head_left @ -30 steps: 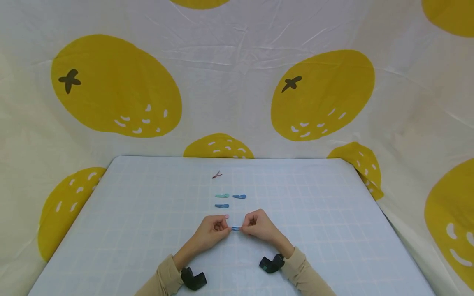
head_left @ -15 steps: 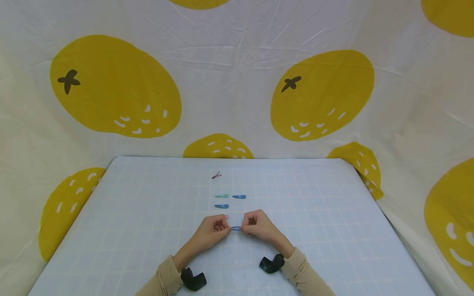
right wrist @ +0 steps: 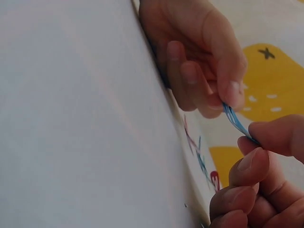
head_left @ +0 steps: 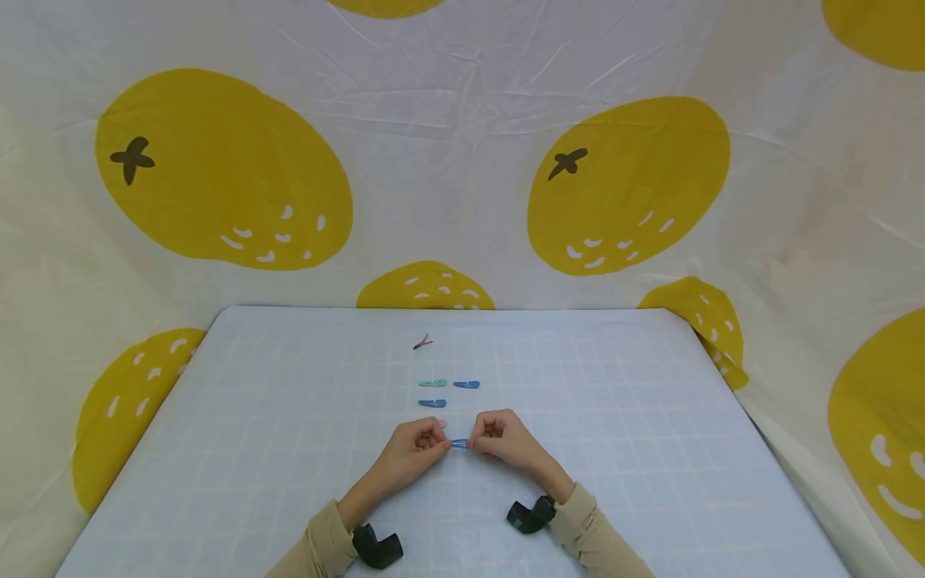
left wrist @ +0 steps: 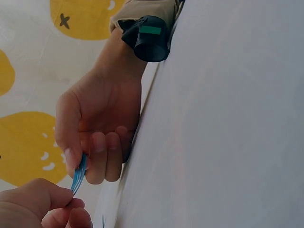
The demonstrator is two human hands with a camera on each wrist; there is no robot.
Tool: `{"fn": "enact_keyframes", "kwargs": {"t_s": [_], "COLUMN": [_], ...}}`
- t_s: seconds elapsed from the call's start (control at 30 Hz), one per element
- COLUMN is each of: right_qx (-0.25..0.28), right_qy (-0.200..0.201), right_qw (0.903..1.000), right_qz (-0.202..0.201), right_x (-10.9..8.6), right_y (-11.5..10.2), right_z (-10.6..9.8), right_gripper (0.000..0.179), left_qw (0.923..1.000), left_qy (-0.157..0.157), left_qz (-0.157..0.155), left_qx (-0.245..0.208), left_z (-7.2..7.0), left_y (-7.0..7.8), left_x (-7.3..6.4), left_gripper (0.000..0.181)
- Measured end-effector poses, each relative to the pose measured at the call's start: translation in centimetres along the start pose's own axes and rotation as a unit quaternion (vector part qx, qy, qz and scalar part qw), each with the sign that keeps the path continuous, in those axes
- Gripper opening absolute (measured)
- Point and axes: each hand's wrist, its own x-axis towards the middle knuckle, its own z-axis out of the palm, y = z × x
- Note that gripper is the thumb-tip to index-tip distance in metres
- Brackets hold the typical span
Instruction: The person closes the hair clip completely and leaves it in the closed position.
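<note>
A blue snap hair clip [head_left: 458,443] is held between both hands, low over the near middle of the table. My left hand [head_left: 408,451] pinches one end between thumb and index finger, while my right hand [head_left: 509,440] pinches the other. Seen from the right wrist, the clip [right wrist: 236,122] looks slightly bowed and its strips stand a little apart. Beyond the hands lie two more blue clips, one [head_left: 432,403] nearer and one [head_left: 466,384] farther right. Beside the latter is a green clip [head_left: 433,383]. A small pink piece [head_left: 443,423] peeks out behind my left fingers, mostly hidden.
Farther back lies a dark red, V-shaped open hair clip [head_left: 422,343]. A pale checked cloth covers the table [head_left: 614,385], whose far edge meets a white curtain [head_left: 448,185] printed with yellow fruit. Black camera mounts [head_left: 531,514] sit at both wrists.
The held blue clip has risen very slightly between the fingertips. Both hands keep their pinch and nearly the same place; the clips on the table lie as before.
</note>
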Motion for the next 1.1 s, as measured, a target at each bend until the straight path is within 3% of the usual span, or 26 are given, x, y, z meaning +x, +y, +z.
{"fn": "enact_keyframes", "kwargs": {"t_s": [0.23,0.43,0.63,0.8,0.97,1.1], "right_qx": [-0.003,0.002,-0.005,0.001,0.021,0.03], "right_qy": [0.011,0.019,0.028,0.042,0.044,0.038], "right_qw": [0.9999,0.9998,0.9996,0.9985,0.997,0.997], "right_qz": [0.01,0.011,0.006,0.034,0.06,0.061], "right_x": [0.0,0.0,0.1,0.0,0.1,0.2], "right_y": [0.2,0.2,0.3,0.1,-0.1,-0.4], "right_z": [0.0,0.0,0.0,-0.2,-0.4,-0.5], "right_gripper": [0.015,0.015,0.015,0.024,0.027,0.027], "left_qw": [0.9998,0.996,0.9875,0.9783,0.9739,0.978], "left_qy": [0.013,0.026,0.037,0.052,0.064,0.074], "left_qz": [0.017,0.085,0.145,0.186,0.204,0.187], "left_qx": [0.003,0.011,0.047,0.074,0.076,0.057], "left_z": [0.4,0.1,-0.1,-0.1,-0.1,-0.1], "left_y": [-2.5,-3.8,-4.0,-3.5,-3.2,-3.2], "left_x": [0.5,0.5,0.5,0.5,0.5,0.6], "left_gripper": [0.008,0.005,0.006,0.007,0.008,0.009]}}
